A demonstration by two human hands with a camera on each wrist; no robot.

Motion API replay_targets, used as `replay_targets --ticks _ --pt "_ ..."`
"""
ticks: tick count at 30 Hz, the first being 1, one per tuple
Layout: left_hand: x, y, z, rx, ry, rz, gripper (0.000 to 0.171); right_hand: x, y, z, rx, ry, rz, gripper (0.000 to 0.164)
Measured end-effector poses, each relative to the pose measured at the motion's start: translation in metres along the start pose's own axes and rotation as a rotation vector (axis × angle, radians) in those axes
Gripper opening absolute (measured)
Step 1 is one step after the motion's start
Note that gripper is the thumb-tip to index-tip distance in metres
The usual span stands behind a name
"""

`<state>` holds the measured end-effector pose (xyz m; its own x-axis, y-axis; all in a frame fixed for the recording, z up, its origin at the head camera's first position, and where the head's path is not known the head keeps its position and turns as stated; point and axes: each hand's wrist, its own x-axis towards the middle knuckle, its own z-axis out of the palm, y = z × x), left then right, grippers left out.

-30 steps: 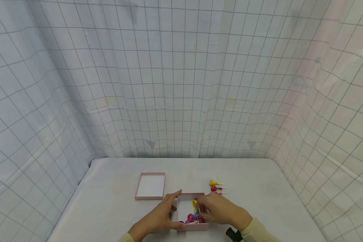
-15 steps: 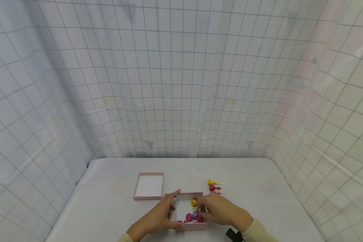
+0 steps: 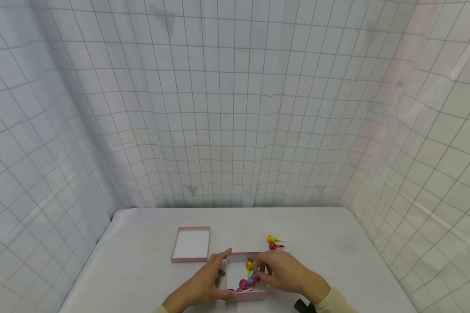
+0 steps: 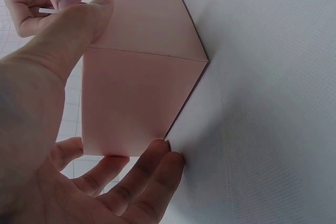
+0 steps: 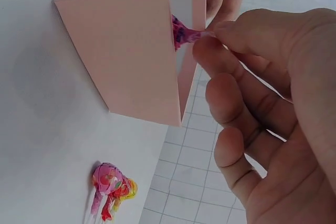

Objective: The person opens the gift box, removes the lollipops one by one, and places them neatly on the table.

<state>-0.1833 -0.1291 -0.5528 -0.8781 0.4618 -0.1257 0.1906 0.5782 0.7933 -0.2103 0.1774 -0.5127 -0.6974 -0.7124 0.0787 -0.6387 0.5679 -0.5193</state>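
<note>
An open pink box (image 3: 251,296) stands on the white table, several wrapped lollipops (image 3: 243,285) inside it. My left hand (image 3: 203,280) grips the box: thumb on the near wall, fingers along the left side, as the left wrist view shows from below. Over the box's right side, my right hand (image 3: 286,271) pinches a purple-pink lollipop (image 5: 184,34) by its stick end between thumb and index finger. Its wrapped head is at the box's rim, partly hidden by the wall. A yellow lollipop (image 3: 249,266) lies farther back in the box.
Left of the box and behind it lies the pink lid (image 3: 192,244), white inside up. Behind my right hand, a yellow, a red (image 3: 274,246) and a pink lollipop (image 5: 107,179) lie on the table. A dark object (image 3: 303,306) shows by my right wrist.
My right hand has risen slightly from inside the box, now with a purple-pink lollipop pinched in its fingers. My left hand has kept its hold; the head view has shifted a little.
</note>
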Motion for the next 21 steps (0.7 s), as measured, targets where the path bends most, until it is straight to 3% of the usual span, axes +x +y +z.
replay_targets --ticks 7,21 --pt "0.000 -0.001 0.001 0.009 0.004 0.006 0.126 -0.006 0.006 -0.003 0.033 0.113 -0.092 0.016" --pt "0.000 -0.001 0.002 0.005 0.001 0.001 0.126 -0.011 0.018 -0.009 0.048 0.228 -0.141 0.024"
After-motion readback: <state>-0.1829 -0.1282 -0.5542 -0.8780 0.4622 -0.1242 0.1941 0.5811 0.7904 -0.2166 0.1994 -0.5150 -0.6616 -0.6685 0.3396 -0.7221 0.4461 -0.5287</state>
